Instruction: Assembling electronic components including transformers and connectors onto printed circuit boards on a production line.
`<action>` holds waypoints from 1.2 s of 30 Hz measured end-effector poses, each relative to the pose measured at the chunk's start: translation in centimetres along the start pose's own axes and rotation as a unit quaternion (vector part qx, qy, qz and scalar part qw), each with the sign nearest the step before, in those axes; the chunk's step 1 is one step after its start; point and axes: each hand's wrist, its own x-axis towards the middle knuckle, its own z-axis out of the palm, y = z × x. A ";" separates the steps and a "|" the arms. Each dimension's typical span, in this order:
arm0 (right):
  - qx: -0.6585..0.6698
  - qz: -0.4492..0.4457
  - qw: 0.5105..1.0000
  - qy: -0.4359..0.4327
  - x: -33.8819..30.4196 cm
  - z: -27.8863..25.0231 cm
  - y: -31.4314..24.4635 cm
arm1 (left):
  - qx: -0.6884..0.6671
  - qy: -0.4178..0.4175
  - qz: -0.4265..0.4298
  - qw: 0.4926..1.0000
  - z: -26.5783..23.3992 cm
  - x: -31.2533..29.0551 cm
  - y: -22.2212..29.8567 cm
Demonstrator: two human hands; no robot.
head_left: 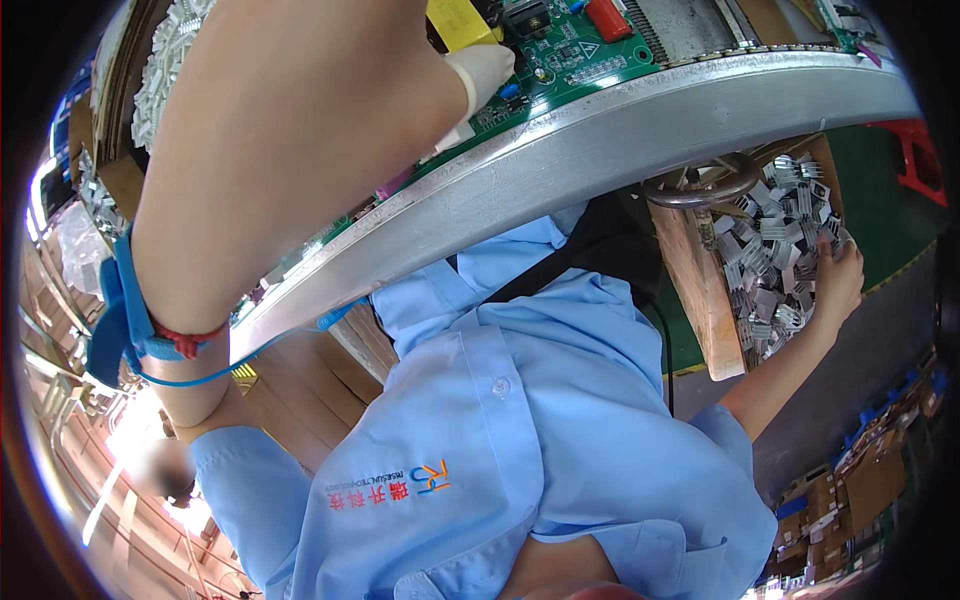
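My left hand (415,85) reaches across the upper part of the view, over a green circuit board (570,75) at the metal rail. A white finger cot covers its thumb, which rests by the board's edge near a yellow block-shaped component (462,22). Its other fingers are hidden or cut off by the upper edge. At the right, my right hand (840,278) is in a box of silvery finned heat sinks (775,240). Its fingers are bent around a heat sink among the pile, with the fingertips partly hidden. On my left wrist is a blue strap (130,310) with a blue cord.
A curved metal rail (600,135) runs between my body and the board. Below it sits a round metal handwheel (703,185) beside the box's wooden side (700,290). White parts (170,65) fill a carton at the upper left. A red stool-like object (915,160) stands far right.
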 end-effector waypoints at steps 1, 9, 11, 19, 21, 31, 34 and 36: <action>0.021 0.001 0.999 -0.034 0.1 -0.1 0.0 | 0.002 0.001 0.008 1.000 0.1 0.3 0.0; 0.047 0.007 0.999 -0.019 0.1 -0.3 0.6 | 0.011 0.010 0.071 0.997 0.6 -1.7 0.1; 0.047 0.017 0.999 -0.017 0.1 -0.7 0.5 | 0.014 0.015 0.085 0.996 0.6 -2.1 0.0; 0.033 0.017 0.998 -0.041 0.8 -0.9 -0.9 | 0.059 0.071 0.066 0.994 2.3 0.3 -2.2; 0.115 -0.052 0.992 0.024 2.0 1.5 0.7 | 0.069 0.229 0.074 0.968 2.8 -3.5 -4.5; 0.583 -0.507 0.604 0.194 5.1 2.3 -2.1 | 0.021 0.528 -0.203 0.824 5.3 -24.8 -8.4; 0.523 -0.572 0.612 0.158 6.9 4.5 -3.9 | 0.112 0.533 -0.416 0.728 6.5 -36.1 -8.2; 0.477 -0.617 0.610 0.140 6.9 3.7 -6.3 | 0.146 0.474 -0.594 0.634 8.4 -44.9 -8.6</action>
